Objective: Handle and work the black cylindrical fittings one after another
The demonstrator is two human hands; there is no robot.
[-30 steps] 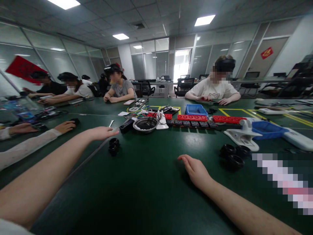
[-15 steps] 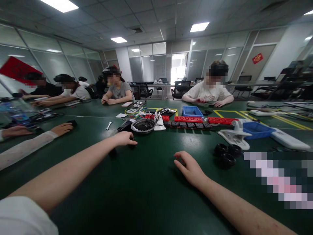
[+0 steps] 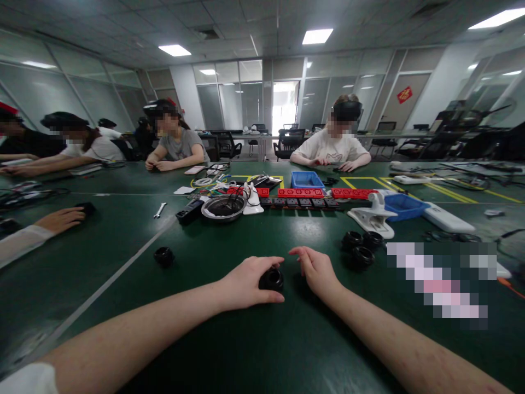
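My left hand (image 3: 250, 282) is curved around a black, round, hollow part (image 3: 272, 279) on the green table (image 3: 229, 345), thumb on the near side and fingers over the far side. Just right of it is my right hand (image 3: 318, 272), its fingers loosely bent and nothing visible in them. Three similar black parts (image 3: 362, 256) stand in a cluster beyond my right hand. Another black part (image 3: 164, 256) sits alone to the left, beyond my left forearm.
Across the middle lie a round metal dish (image 3: 223, 208), a white clamp stand (image 3: 252, 200), red socket strips (image 3: 301, 193) and blue trays (image 3: 307, 179). A large white clip (image 3: 371, 216) is at right, a wrench (image 3: 159, 210) at left. A co-worker's hand (image 3: 61, 220) rests left; others sit opposite.
My left hand has come right and nearer, with the black part now visible in it. My right hand's fingers have drawn closer together. The view has turned right, revealing a lone black part at left.
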